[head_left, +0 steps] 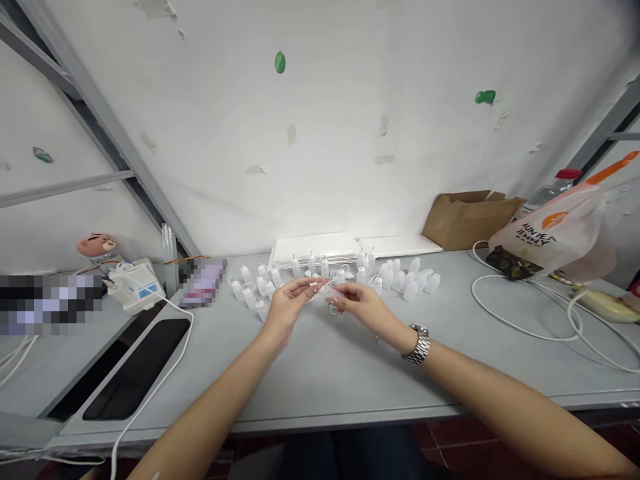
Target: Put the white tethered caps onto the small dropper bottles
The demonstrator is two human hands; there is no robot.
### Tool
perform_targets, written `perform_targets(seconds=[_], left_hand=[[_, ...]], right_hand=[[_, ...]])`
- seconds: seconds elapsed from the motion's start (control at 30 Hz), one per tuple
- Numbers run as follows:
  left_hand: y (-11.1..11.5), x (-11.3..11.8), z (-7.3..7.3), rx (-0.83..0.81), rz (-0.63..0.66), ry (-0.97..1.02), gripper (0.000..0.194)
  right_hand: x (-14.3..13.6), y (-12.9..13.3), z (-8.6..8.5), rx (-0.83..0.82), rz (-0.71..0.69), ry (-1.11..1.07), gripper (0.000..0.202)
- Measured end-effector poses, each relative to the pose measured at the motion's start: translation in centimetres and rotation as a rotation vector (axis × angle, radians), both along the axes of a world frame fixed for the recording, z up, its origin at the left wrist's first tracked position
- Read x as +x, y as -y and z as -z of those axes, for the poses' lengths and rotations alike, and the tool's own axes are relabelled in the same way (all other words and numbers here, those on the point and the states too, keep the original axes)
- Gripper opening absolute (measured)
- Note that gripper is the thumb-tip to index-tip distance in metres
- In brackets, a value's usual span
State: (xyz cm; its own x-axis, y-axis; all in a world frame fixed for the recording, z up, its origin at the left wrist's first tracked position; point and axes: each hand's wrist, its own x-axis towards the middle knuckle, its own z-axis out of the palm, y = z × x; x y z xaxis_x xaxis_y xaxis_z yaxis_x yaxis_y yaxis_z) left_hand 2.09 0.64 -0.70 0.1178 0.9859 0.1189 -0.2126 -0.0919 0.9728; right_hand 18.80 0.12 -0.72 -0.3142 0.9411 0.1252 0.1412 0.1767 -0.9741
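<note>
Your left hand (286, 310) and right hand (367, 310) meet over the desk (320, 393), at the near edge of the bottles, both pinching a small clear piece (327, 292) between them; it is probably a bottle with its cap, but your fingers hide too much to be sure. How far along things are can be judged only in part. The left bottles (250, 298) stand upright, with caps and small loops on several of them, and the middle bottles (325, 268) carry thin tips pointing up, so these look fitted. The right bottles (411, 291) show no such tips and look bare, some leaning or lying, so that group looks unfitted. The piece you hold lies between those two states, and you cannot tell from here whether it is complete. Behind the bottles, white sheets (317, 247) lie against the wall, with a cardboard box (465, 223) to their right. Further right, a plastic bag (545, 240) and a looping white cable (510, 330) take up the desk, well apart from your hands. On your left lies a black pad (137, 367), crossed by another cable (186, 340). The nearest crowding comes from the bottles themselves, close around your fingertips.
</note>
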Motion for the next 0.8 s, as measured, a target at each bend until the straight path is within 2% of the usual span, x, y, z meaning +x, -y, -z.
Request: perform_targets(seconds=[0.1, 0.27, 0.33, 0.43, 0.57, 0.63, 0.8], left_hand=[[-0.1, 0.1, 0.2, -0.040, -0.021, 0.047, 0.023], [0.0, 0.2, 0.4, -0.117, -0.037, 0.113, 0.024], [0.0, 0.2, 0.5, -0.102, -0.055, 0.097, 0.024], [0.0, 0.1, 0.5, -0.057, -0.076, 0.078, 0.024], [-0.2, 0.0, 0.3, -0.028, -0.034, 0.071, 0.022], [-0.2, -0.1, 0.2, -0.033, -0.004, 0.047, 0.022], [-0.3, -0.2, 0.4, -0.047, 0.000, -0.016, 0.025]], right_hand=[[0.0, 0.0, 0.4, 0.087, 0.090, 0.076, 0.027], [0.1, 0.4, 0.8, 0.485, 0.180, 0.270, 0.022], [0.1, 0.6, 0.7, 0.537, 0.182, 0.289, 0.022], [0.0, 0.6, 0.3, 0.391, 0.179, 0.230, 0.023], [0.0, 0.3, -0.3, 0.104, -0.005, 0.075, 0.028], [0.0, 0.3, -0.4, 0.088, -0.031, 0.047, 0.030], [0.0, 0.6, 0.0, 0.246, 0.092, 0.146, 0.029]])
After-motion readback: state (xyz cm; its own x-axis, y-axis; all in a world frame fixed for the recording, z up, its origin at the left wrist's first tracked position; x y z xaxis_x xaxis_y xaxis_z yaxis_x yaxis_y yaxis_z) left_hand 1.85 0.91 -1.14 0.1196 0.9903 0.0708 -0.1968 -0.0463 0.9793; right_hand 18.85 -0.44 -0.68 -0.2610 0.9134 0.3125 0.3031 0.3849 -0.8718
